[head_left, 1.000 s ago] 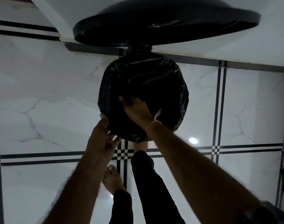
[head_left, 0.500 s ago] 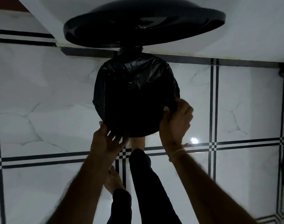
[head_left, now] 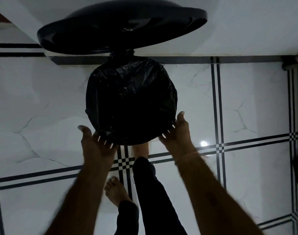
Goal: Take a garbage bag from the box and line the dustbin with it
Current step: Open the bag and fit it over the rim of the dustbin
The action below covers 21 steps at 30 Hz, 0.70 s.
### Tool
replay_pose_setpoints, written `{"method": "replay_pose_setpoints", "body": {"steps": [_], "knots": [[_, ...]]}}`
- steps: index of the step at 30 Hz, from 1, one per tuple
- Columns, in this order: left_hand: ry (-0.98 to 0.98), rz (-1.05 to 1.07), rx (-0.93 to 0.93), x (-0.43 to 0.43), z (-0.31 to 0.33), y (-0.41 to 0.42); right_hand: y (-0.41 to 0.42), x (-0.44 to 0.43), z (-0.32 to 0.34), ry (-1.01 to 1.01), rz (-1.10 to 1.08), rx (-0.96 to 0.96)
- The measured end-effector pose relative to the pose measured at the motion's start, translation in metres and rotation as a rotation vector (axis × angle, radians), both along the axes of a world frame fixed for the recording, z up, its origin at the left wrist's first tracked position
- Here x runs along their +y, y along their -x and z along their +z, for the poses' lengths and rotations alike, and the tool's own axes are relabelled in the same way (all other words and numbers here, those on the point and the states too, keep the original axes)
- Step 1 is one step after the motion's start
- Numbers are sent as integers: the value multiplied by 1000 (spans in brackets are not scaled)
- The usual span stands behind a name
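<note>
The floor [head_left: 43, 102] is the biggest thing here. It is shiny white tile with thin black stripes, and a small bright spot of light shines on it at the right. A white wall [head_left: 246, 22] stands at the far side.

The round black lid [head_left: 121, 28] stands open at the far side, tipped up above the bin. Just near of it sits the round dustbin [head_left: 100, 126], seen from above. The black garbage bag [head_left: 131, 92] is inside the dustbin and folded out over its rim all the way round. The bag looks crinkly and shiny at the far part. The middle is too dark to see into.

Two bare arms reach forward from the near edge of the view. The left hand [head_left: 97, 145] is at the near left side of the rim. Its fingers [head_left: 105, 140] are spread a little and curl under the bag's edge, touching it. Its thumb sticks out to the left. The right hand [head_left: 177, 131] is at the near right side of the rim. Its fingers are also spread a little and touch the bag's edge from below, with the thumb pointing up. Neither hand is closed tight. A thin band [head_left: 187, 157] goes around the right wrist.

Near the bin, two bare feet and dark trouser legs [head_left: 150, 192] stand on the floor. The right foot [head_left: 140, 148] is just beside the bin.
</note>
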<state>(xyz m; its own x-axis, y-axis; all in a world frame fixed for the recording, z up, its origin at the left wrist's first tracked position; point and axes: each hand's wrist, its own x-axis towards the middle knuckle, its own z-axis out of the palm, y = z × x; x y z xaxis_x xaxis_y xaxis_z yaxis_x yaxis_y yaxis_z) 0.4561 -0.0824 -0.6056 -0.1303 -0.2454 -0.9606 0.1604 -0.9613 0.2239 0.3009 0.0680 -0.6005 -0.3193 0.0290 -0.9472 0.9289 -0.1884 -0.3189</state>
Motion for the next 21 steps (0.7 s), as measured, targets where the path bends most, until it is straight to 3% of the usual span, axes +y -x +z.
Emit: {"method": "replay_pose_setpoints", "body": {"steps": [3,7,10,14,17,21], "knots": [[74,-175,-36,-25,-2,5,29,-5,-7,-55,37,-40],[-5,-180,-3,-35,-9,-1,41,-9,-9,-60,109,-44],[-17,-202,1,-38,-12,-1,47,-6,-12,-215,233,-53],[13,-247,-61,-44,-11,-3,55,-7,-23,-297,292,67],[104,-296,-112,-45,-9,-3,57,-4,-20,-376,326,197],[329,-400,-275,-49,-1,11,61,-3,-14,-258,421,241]]}}
